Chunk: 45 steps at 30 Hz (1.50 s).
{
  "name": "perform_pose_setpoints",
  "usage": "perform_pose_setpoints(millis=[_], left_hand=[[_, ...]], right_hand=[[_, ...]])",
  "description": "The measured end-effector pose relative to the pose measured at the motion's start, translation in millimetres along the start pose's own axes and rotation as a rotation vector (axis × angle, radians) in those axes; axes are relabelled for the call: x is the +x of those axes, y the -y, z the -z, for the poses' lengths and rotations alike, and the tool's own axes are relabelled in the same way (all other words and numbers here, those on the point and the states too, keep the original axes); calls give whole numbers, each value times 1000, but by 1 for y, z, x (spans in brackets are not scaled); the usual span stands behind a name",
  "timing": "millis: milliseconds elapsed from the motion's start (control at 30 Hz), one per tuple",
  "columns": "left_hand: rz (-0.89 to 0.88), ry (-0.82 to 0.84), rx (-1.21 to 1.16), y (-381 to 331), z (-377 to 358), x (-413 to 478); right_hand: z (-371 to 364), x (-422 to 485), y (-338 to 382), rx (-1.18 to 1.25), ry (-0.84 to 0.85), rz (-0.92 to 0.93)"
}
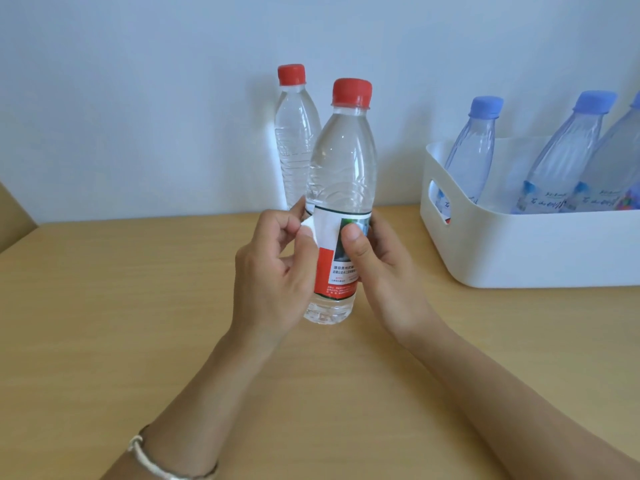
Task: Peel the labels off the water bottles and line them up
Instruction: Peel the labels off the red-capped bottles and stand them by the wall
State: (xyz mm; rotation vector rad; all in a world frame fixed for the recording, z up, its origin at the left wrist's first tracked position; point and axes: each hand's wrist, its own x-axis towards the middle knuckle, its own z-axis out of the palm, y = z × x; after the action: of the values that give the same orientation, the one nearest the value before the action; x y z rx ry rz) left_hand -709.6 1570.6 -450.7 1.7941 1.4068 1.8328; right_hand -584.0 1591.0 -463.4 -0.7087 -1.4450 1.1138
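Bare bottle [295, 143] on wood table [121, 306]; wall [138, 98] perhaps bluish.

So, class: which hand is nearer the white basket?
Right. The right hand holds the bottle on the side facing the basket; the left hand pinches the label on the bottle's far side, farther away.

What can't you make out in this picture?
Head view.
Print on the label of the held bottle: blurred, partly under the right hand.
Blue-capped bottles: lower parts hidden by the white bin; rightmost cut off by the frame edge.
Unlabelled bottle: base behind the left hand.
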Motion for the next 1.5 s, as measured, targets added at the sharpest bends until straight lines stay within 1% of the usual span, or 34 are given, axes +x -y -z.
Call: perform_pose_setpoints(millis=[167, 233, 367, 433, 567, 667, 733, 833, 1000, 1067, 1133, 1167, 1233, 1333, 1400, 1500], left_hand=[[201, -10, -169, 7, 1, 2], [252, 7, -215, 9, -2, 2], [328, 66, -310, 9, -7, 3], [338, 126, -351, 9, -5, 2], [281, 212, -373, 8, -6, -3], [251, 179, -370, 5, -9, -4], [269, 145, -382, 6, -8, -3], [345, 102, -438, 9, -6, 1], [450, 139, -580, 11, -4, 3], [499, 68, -589, 13, -2, 6], [563, -12, -583, 14, -1, 9], [598, -26, -568, 14, -1, 11], [636, -26, -474, 16, 1, 14], [631, -51, -317, 23, 5, 17], [635, -96, -305, 26, 9, 19], [639, -106, -340, 24, 12, 23]], right_hand=[[6, 1, -3, 37, -83, -129], [9, 1, -4, 49, -128, -177], [12, 2, -5, 35, -171, -197], [11, 2, -5, 36, -176, -198], [10, 2, -4, 40, -186, -180], [10, 1, -4, 41, -174, -154], [10, 2, -5, 41, -166, -144], [9, 2, -5, 32, -163, -141], [10, 3, -6, 30, -182, -156], [12, 3, -5, 32, -196, -183], [14, 3, -4, 48, -209, -242], [14, 3, -4, 51, -212, -262], [15, 3, -5, 29, -199, -251], [13, 2, -6, 11, -176, -217], [12, 2, -7, 12, -172, -214], [12, 2, -8, -26, -176, -209]])
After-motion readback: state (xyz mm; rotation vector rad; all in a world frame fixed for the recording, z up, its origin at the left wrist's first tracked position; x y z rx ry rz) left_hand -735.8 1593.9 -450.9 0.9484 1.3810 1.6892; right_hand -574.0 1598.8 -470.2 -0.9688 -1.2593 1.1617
